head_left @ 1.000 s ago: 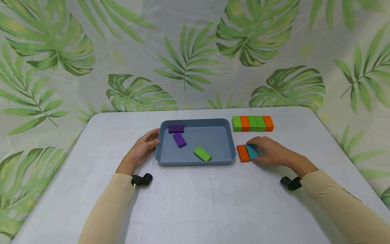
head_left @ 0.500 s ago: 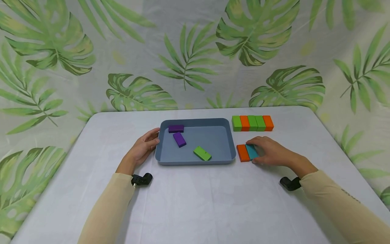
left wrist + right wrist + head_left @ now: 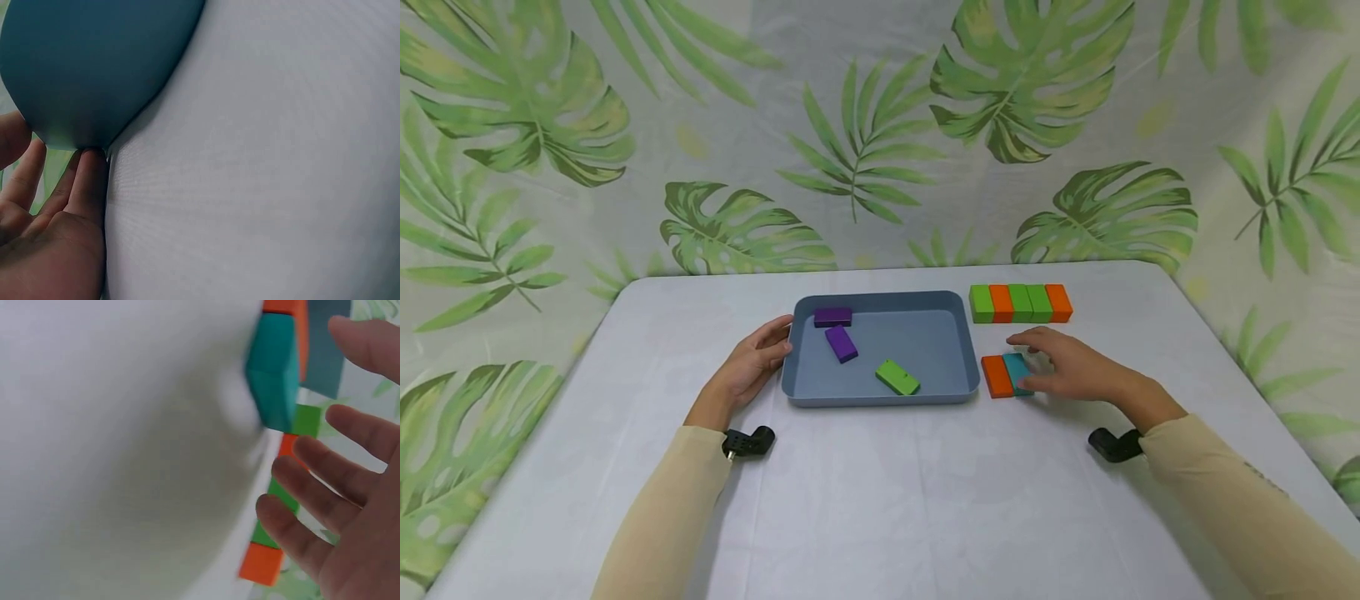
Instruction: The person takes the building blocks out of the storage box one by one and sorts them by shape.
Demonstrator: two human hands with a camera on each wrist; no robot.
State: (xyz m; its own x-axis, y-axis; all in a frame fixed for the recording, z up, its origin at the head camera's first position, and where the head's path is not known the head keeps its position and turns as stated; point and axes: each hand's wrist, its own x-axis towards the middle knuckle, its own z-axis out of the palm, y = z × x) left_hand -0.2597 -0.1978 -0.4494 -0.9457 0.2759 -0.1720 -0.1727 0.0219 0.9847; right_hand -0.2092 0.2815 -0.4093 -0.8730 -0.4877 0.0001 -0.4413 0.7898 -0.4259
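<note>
In the head view my left hand (image 3: pixel 751 367) rests its fingertips against the left wall of a blue-grey tray (image 3: pixel 880 402). The left wrist view shows those fingers touching the outer side of the tray (image 3: pixel 94 69). At right, my right hand (image 3: pixel 1078 371) hovers with spread fingers over a teal block (image 3: pixel 1017 373), holding nothing. That block lies flat against an orange block (image 3: pixel 997 377), right of the tray. Seen from the right wrist, the fingers (image 3: pixel 312 481) stand apart from the teal block (image 3: pixel 273 375).
Two purple blocks (image 3: pixel 841 343) and a green block (image 3: pixel 898 377) lie loose in the tray. Behind the right hand, a row of several green and orange blocks (image 3: pixel 1021 303) stands on the white tablecloth (image 3: pixel 865 500). A leaf-print cloth (image 3: pixel 865 108) hangs behind.
My right hand has let go of the teal block, its fingers spreading and lifting slightly away. The teal block stays beside the orange one. My left hand and the tray have not moved.
</note>
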